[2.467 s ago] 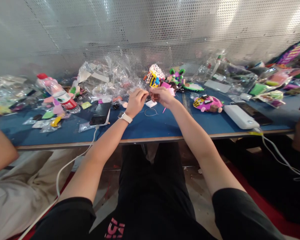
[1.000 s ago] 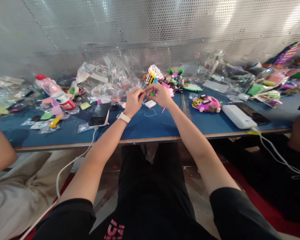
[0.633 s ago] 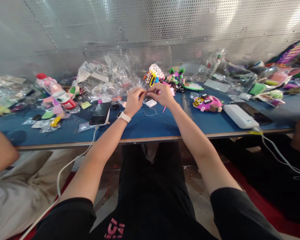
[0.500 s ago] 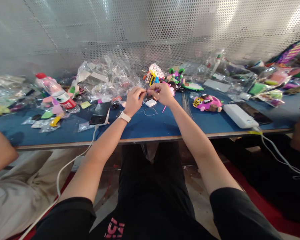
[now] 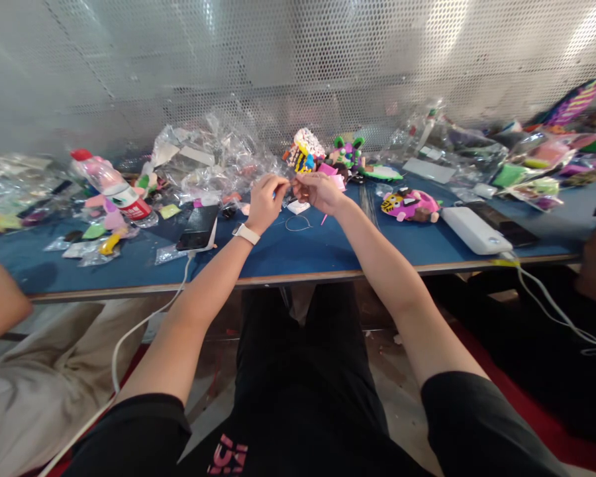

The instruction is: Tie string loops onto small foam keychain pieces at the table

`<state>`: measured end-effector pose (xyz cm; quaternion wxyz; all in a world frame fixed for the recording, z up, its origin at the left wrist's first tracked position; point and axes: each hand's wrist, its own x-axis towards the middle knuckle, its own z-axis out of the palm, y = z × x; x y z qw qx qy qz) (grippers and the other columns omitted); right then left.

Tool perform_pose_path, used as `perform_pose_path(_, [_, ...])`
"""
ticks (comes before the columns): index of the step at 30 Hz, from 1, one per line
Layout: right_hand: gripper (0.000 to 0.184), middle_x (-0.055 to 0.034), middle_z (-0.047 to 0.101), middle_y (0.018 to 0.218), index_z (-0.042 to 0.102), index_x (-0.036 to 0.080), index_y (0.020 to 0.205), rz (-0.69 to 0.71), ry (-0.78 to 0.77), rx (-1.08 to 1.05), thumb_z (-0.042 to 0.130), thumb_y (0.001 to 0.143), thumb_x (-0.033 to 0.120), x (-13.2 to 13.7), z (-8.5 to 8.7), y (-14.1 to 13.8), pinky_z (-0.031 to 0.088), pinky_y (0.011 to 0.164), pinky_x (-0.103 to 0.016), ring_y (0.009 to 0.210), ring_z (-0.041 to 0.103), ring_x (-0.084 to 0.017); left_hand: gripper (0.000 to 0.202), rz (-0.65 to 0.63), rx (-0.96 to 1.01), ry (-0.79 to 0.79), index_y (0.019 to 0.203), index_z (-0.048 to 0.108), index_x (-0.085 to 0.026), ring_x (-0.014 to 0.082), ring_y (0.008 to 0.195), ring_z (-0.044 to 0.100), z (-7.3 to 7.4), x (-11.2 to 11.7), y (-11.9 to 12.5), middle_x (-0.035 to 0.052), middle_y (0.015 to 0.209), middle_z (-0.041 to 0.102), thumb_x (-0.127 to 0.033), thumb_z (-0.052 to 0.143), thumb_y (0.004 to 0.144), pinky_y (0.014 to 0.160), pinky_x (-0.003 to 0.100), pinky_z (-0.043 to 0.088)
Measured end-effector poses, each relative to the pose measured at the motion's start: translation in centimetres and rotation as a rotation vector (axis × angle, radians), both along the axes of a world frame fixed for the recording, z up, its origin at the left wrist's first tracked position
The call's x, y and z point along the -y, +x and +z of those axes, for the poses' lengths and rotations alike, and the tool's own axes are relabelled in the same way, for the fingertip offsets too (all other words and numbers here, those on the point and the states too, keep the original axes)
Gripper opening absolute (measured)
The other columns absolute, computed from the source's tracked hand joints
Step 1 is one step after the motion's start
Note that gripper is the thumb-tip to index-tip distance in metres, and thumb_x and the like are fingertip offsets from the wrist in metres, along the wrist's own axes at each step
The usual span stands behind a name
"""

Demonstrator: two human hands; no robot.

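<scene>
My left hand (image 5: 267,200), with a white watch on its wrist, is closed in a pinch above the blue table (image 5: 298,255). A small bluish bit shows between its fingers; what it is I cannot make out. Fingertip to fingertip with it, my right hand (image 5: 319,192) is also curled, its thumb and fingers close together on something too small to name. Below them on the table lie a white block (image 5: 297,207) and a thin loop of wire or thread (image 5: 298,224). Just behind stands a colourful clay figure (image 5: 305,151) with a white bumpy top.
A pink clay figure (image 5: 411,206), a white power bank (image 5: 475,230) and a dark phone (image 5: 504,225) lie to the right. At left are a phone (image 5: 197,226) with a cable, a bottle (image 5: 120,192) and plastic bags (image 5: 218,156). People sit on both sides.
The fingers of my right hand have loosened and turned slightly, the hand's back lying flatter. My left hand has kept its pinch in almost the same place.
</scene>
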<state>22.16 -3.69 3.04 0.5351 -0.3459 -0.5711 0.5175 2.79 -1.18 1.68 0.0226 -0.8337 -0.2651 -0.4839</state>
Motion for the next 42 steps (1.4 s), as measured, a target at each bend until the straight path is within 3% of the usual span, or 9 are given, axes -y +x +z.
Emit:
perform_pose_path(9, [0.043,-0.0013,0.063,0.065,0.061,0.022,0.078,0.015,-0.077,-0.019,0.073,0.09,0.062,-0.7,-0.5,-0.1,0.049,0.055,-0.03,0.059,0.059,-0.016,0.036,-0.015,0.02,-0.005,0.097,0.068,-0.023,0.0236,0.097,0.069,-0.2,0.2,0.2,0.0097,0.097,0.073,-0.048,0.047,0.112,0.091,0.039,0.055])
perform_pose_path(16, [0.053,-0.0013,0.065,0.076,0.066,0.024,0.085,-0.165,0.16,0.105,0.085,0.08,0.073,-0.5,-0.2,0.8,0.056,0.064,-0.032,0.07,0.063,-0.016,0.041,-0.02,0.09,-0.153,0.094,0.069,-0.022,0.02,0.083,0.07,-0.3,-0.6,0.3,0.0072,0.09,0.077,-0.057,0.052,0.109,0.082,0.035,0.057])
perform_pose_path(20, [0.056,-0.0064,0.071,0.085,0.071,0.023,0.084,-0.25,0.229,0.06,0.067,0.093,0.078,-0.4,0.5,1.2,0.061,0.073,-0.038,0.082,0.069,-0.02,0.039,-0.041,0.046,-0.142,0.091,0.069,-0.022,0.0201,0.083,0.07,-0.3,-0.5,0.4,0.0065,0.09,0.076,-0.054,0.054,0.109,0.085,0.036,0.057])
perform_pose_path(23, [0.059,-0.0085,0.074,0.093,0.075,0.023,0.092,-0.258,0.24,0.059,0.06,0.096,0.08,-0.2,1.2,1.5,0.063,0.075,-0.039,0.086,0.071,-0.022,0.038,-0.086,0.026,-0.13,0.09,0.069,-0.022,0.0204,0.083,0.07,-0.1,0.0,0.6,0.0069,0.09,0.076,-0.051,0.054,0.109,0.084,0.037,0.057])
perform_pose_path(27, [0.052,-0.0067,0.075,0.095,0.076,0.024,0.109,-0.246,0.238,0.154,0.072,0.092,0.073,-0.2,0.9,1.5,0.061,0.073,-0.035,0.088,0.07,-0.021,0.038,-0.069,0.105,-0.16,0.091,0.069,-0.022,0.0198,0.082,0.071,-0.1,0.2,0.6,0.0071,0.09,0.077,-0.052,0.054,0.109,0.081,0.036,0.058])
perform_pose_path(33, [0.037,-0.0072,0.072,0.109,0.075,0.028,0.115,-0.413,0.438,0.386,0.083,0.089,0.053,-0.4,-1.0,-0.3,0.061,0.089,-0.041,0.104,0.069,-0.026,0.046,0.023,0.222,-0.265,0.088,0.069,-0.021,0.0196,0.071,0.068,-1.7,-2.3,0.5,0.0072,0.08,0.074,-0.062,0.057,0.106,0.07,0.036,0.058])
perform_pose_path(38, [0.045,-0.0092,0.074,0.108,0.078,0.028,0.116,-0.485,0.499,0.363,0.063,0.1,0.068,0.7,-0.6,-1.5,0.056,0.106,-0.051,0.119,0.066,-0.031,0.047,0.044,0.347,-0.393,0.088,0.069,-0.021,0.0172,0.064,0.066,-3.1,-4.7,0.2,0.0069,0.076,0.072,-0.061,0.052,0.108,0.062,0.033,0.055])
perform_pose_path(42, [0.055,-0.0088,0.074,0.097,0.079,0.026,0.107,-0.605,0.507,0.286,0.049,0.104,0.072,1.4,-0.2,-1.4,0.058,0.1,-0.048,0.108,0.069,-0.029,0.045,0.062,0.349,-0.373,0.088,0.068,-0.021,0.0155,0.066,0.066,-3.7,-5.5,-0.1,0.0062,0.077,0.073,-0.058,0.051,0.108,0.063,0.031,0.055])
